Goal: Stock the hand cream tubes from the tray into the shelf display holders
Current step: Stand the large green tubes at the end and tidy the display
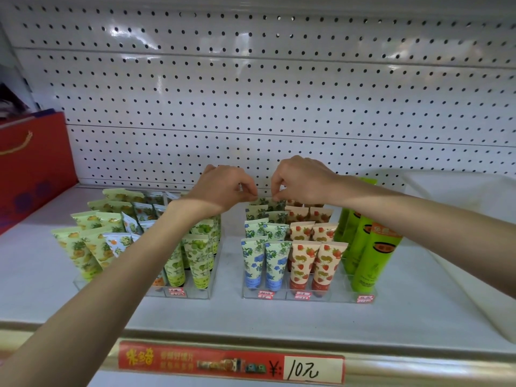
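Fingers (pixel 252 192) of the left hand (pixel 223 188) and fingers (pixel 275 192) of the right hand (pixel 303 178) are curled and pinching the top seam of the tube (pixel 262 203) at the back of the right holder (pixel 335 298). It cannot be told whether they grasp one tube or two side by side. The tube stands upright in the rearmost row of that holder's left column, behind the blue tubes (pixel 264 261). In the holder's middle column stand strawberry tubes (pixel 314 263), and in its right column green tubes (pixel 368 258). Left of the right holder, apart from it, sits the left holder (pixel 201 296), filled with fruit tubes (pixel 83 252). Just right of the right holder and behind it sits the translucent tray (pixel 460 191). Both holders rest on the shelf (pixel 237 311). Behind the right holder is the pegboard (pixel 251 93). Well to its left stands a red bag (pixel 28 169). In front of it, on the shelf edge, is a price strip (pixel 231 361).
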`<state>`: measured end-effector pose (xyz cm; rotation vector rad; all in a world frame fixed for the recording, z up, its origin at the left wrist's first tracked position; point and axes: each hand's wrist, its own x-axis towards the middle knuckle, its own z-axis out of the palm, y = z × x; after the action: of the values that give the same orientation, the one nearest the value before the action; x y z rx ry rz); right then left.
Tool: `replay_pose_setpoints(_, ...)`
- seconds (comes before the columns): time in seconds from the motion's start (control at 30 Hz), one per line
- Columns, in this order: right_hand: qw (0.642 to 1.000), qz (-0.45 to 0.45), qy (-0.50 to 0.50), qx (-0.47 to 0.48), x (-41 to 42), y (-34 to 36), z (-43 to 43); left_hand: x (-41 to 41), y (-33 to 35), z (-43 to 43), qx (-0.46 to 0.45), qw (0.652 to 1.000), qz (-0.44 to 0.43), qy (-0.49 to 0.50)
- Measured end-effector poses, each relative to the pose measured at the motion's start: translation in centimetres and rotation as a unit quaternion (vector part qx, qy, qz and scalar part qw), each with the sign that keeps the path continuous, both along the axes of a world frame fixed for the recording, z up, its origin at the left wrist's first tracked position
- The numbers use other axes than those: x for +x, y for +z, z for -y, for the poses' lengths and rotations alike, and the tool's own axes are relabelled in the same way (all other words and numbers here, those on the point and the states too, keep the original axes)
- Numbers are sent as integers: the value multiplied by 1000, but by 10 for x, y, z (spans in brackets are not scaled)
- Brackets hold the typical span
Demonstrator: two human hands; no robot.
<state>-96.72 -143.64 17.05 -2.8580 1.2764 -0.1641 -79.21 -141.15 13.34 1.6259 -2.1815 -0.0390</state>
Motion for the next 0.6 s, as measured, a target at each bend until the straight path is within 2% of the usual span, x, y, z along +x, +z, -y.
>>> replay_pose_setpoints(0.4, 1000, 6, -2, -1, -2, 0, -1, 2, 1, 0, 6, 1000, -14, 0)
replay_pose_setpoints(0.6, 998, 57, -5, 14, -8, 11, -2, 2, 8, -13, -10, 999, -35, 14)
